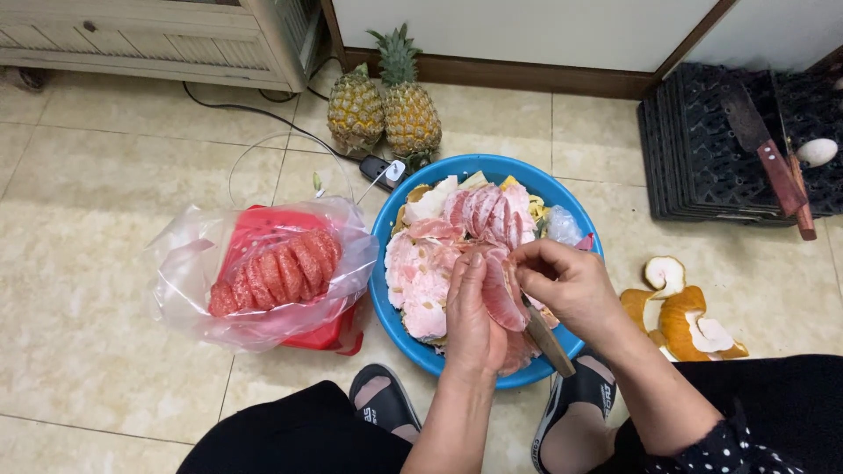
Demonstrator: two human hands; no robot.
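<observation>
Our fingers [479, 272] were closed around a pink, half-peeled pomelo segment [500, 294]: the left hand [474, 320] cupped it from below while the right hand [566, 285] pinched its membrane and also gripped a small knife with a brown wooden handle [546, 338]. We held the segment over the round blue plastic basin [404, 338] heaped with pale pink peel and pith, on the tiled floor between our sandalled feet. We judged the main risk to be the blade (its edge was hidden behind the fruit, close to the left palm): a slip while tugging the membrane could nick us. The juicy flesh could also tear or drop into the scraps rather than join the peeled red segments [277, 272] in the clear plastic bag on the red basket [263, 230].
</observation>
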